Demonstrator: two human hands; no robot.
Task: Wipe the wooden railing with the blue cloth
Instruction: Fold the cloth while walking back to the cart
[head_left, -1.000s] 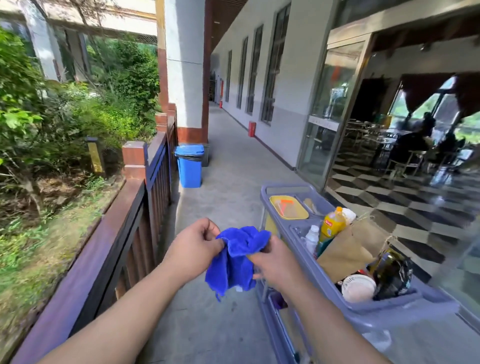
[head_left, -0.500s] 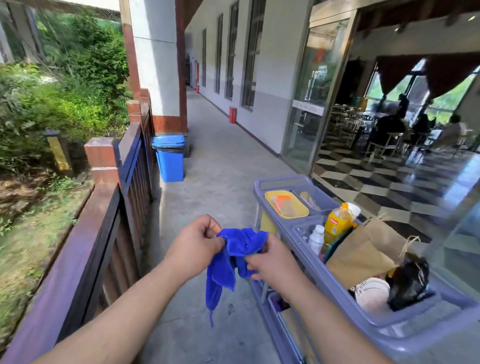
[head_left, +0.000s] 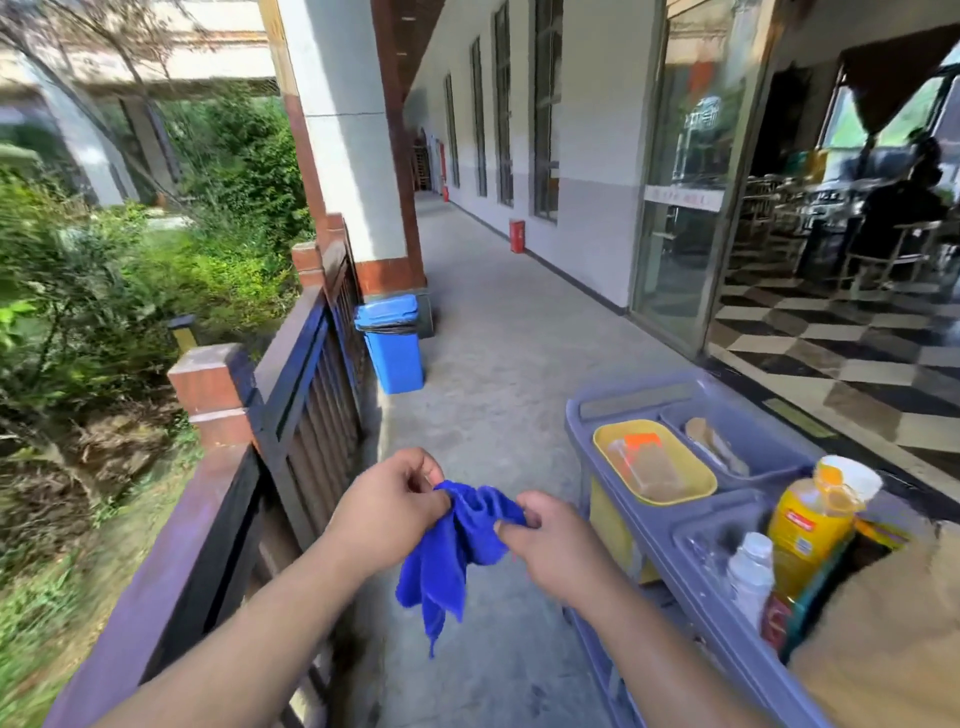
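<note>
A blue cloth (head_left: 452, 551) hangs bunched in front of me, its lower corners dangling over the concrete walkway. My left hand (head_left: 387, 506) pinches its upper left edge and my right hand (head_left: 550, 540) pinches its upper right edge. The wooden railing (head_left: 176, 561) runs along my left, dark brown with a flat top rail and vertical slats, broken by a red brick post (head_left: 215, 389). Both hands are to the right of the rail and apart from it.
A grey cleaning cart (head_left: 691, 525) stands at my right, carrying a yellow tray (head_left: 698, 480), a yellow bottle (head_left: 808, 525), a small white bottle and a brown paper bag. A blue bin (head_left: 395, 345) sits by the pillar ahead. Glass doors open on the right.
The cloth has been pulled wider between my hands and hangs lower. My view has swung slightly, and the cart now sits closer at the right.
</note>
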